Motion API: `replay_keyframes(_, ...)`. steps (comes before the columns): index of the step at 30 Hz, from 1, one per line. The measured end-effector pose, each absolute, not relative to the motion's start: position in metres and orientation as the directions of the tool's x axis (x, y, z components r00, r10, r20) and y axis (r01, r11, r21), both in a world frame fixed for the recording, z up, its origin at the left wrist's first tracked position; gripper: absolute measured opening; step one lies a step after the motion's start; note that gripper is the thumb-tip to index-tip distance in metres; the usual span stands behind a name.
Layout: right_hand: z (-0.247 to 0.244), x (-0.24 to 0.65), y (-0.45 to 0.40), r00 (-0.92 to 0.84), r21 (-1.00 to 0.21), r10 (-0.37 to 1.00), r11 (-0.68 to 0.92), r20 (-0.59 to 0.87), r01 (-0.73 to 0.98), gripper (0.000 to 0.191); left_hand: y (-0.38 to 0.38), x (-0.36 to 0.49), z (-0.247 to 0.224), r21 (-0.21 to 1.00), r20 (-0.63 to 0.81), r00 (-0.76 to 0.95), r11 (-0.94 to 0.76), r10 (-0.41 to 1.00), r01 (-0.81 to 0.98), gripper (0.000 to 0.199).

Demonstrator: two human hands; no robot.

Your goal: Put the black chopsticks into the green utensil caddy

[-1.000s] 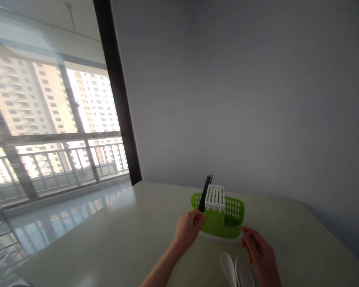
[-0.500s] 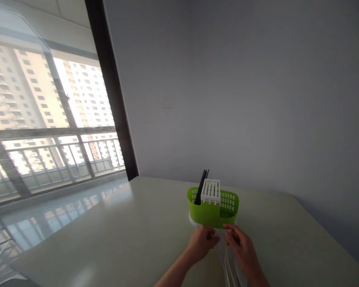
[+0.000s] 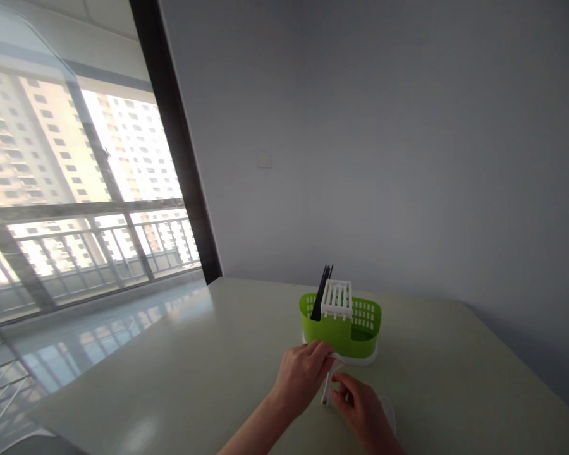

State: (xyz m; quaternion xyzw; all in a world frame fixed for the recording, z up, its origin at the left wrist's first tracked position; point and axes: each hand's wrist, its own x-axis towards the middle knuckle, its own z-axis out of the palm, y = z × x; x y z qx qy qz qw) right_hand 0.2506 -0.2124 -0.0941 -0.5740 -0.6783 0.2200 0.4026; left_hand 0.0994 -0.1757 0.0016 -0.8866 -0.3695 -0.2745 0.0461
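A white spoon (image 3: 329, 384) slants in front of the green basket, its pale head partly covered by fingers. My left hand (image 3: 303, 371) is closed round the head end of it. Just to the right, my right hand (image 3: 359, 407) has its fingers curled in against the handle, which points down towards me. Beside my right wrist lies another white, rounded utensil (image 3: 387, 412), mostly hidden by the hand. Behind both hands stands the green basket (image 3: 339, 338) on its white base, with black chopsticks (image 3: 320, 294) leaning in its left part.
A white slatted rack (image 3: 336, 299) sits across the middle of the basket. The pale tabletop (image 3: 208, 373) reaches back to a grey wall (image 3: 360, 158). At the left are a window and a railing (image 3: 99, 243).
Both hands have shifted left. The bundle of white spoons has parted: one is now tilted between my hands with its handle towards me, another lies by my right wrist.
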Motion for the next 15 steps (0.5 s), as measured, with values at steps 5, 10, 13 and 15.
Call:
replay_keyframes(5,-0.094,0.255,-0.215,0.032,-0.734,0.960,0.190,0.277,0.652,0.029,-0.168,0.085,0.024,0.134,0.613,0.507,-0.713,0.606,0.689,0.017)
replay_keyframes(10,-0.030,0.245,-0.237,0.008,-0.824,0.973,0.189,0.229,0.534,0.023,-0.141,0.064,0.086,0.205,0.764,0.266,-0.611,0.589,0.764,0.023)
replay_keyframes(13,0.009,0.220,-0.260,-0.185,-0.929,0.962,0.248,0.202,0.273,0.018,-0.112,0.066,0.112,0.193,0.787,0.192,-0.529,0.586,0.826,0.028)
replay_keyframes(15,0.002,0.202,-0.279,-0.390,-0.991,0.912,0.135,0.125,-0.003,0.021,-0.091,0.076,0.117,0.174,0.760,0.192,-0.479,0.621,0.860,0.030)
